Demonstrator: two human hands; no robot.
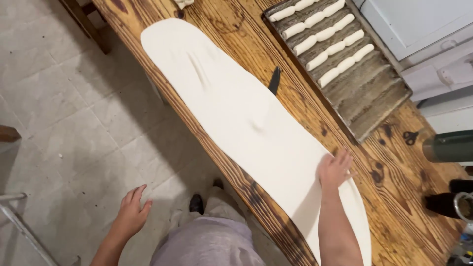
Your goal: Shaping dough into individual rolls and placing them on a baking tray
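Note:
A long, thin sheet of pale dough (236, 113) lies stretched along a wooden table (389, 192). My right hand (335, 169) rests flat on the near part of the sheet, fingers spread, holding nothing. My left hand (132, 211) hangs free over the floor to the left of the table, fingers loosely apart and empty. A dark knife blade (274, 81) pokes out from under the far edge of the dough.
A corrugated metal baking tray (369, 93) holds rows of shaped dough pieces (325, 34) at the table's far side. Black scissors (410, 136) lie beside it. A dark green cylinder (448, 147) and dark containers (446, 203) stand at the right. Tiled floor (64, 113) lies to the left.

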